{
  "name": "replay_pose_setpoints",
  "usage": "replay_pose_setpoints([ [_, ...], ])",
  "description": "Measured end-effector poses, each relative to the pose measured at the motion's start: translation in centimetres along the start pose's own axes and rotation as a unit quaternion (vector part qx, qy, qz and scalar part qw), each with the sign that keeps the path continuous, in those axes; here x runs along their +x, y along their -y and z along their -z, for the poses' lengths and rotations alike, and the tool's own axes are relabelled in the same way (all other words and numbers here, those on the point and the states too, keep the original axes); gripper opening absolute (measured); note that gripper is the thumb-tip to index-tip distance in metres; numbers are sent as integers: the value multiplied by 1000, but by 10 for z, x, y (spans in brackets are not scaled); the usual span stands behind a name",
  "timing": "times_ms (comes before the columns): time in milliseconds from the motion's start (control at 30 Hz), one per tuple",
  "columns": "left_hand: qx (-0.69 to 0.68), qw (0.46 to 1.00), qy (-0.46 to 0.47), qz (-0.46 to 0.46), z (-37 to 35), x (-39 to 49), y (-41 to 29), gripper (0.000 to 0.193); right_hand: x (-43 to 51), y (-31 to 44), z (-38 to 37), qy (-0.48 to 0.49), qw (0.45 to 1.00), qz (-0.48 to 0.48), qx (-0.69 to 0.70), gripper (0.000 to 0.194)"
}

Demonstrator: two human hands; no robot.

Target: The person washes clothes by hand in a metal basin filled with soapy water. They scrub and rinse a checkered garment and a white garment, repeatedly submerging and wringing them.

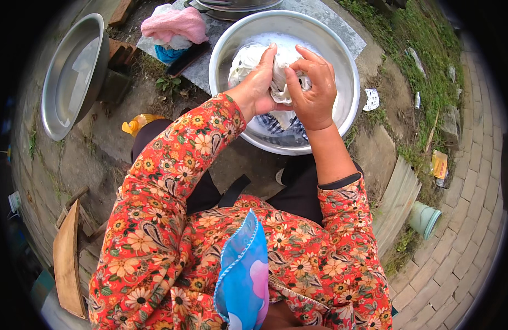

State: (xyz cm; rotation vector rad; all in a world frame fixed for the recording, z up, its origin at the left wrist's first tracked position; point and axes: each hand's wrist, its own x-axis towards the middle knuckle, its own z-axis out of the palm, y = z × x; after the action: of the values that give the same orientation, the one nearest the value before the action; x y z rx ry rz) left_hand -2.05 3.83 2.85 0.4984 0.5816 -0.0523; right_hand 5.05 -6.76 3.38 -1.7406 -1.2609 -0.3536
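Note:
Both hands are over a metal basin of sudsy water on a stone slab. My left hand holds a bunched wet white cloth, its thumb raised along the cloth's left side. My right hand pinches the same cloth from the right between thumb and fingers. More white fabric with dark spots lies in the basin to the left, and a dark checked cloth lies near its front edge, partly hidden by the hands.
Pink, white and blue cloths are piled left of the basin. A second metal basin with water stands at far left. A yellow bottle lies by the left knee. A wooden stool is at lower left, a pale green bucket at right.

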Motion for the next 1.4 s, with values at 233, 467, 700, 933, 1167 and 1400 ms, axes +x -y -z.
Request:
replay_pose_setpoints([
  [233, 34, 990, -66, -123, 0, 0, 4, 37, 1, -6, -5, 27, 991, 129, -1, 38],
  [467, 230, 882, -171, -373, 9, 29, 23, 36, -5, -11, -26, -54, 974, -162, 147, 10],
  [700, 559, 611, -132, -544, 26, 36, 20, 37, -13, -18, -31, -68, 835, -416, 353, 19],
  [933, 428, 816, -29, -388, 12, 32, 10, 43, 1, -32, -14, -83, 755, -470, 449, 19],
  [1167, 420, 818, -79, -384, 20, 21, -16, 47, 13, -38, 30, 45, 774, -490, 398, 34],
  [1400, 461, 809, -64, -359, 29, 12, -22, 38, 19, -67, 47, -122, 923, -260, 257, 13],
])
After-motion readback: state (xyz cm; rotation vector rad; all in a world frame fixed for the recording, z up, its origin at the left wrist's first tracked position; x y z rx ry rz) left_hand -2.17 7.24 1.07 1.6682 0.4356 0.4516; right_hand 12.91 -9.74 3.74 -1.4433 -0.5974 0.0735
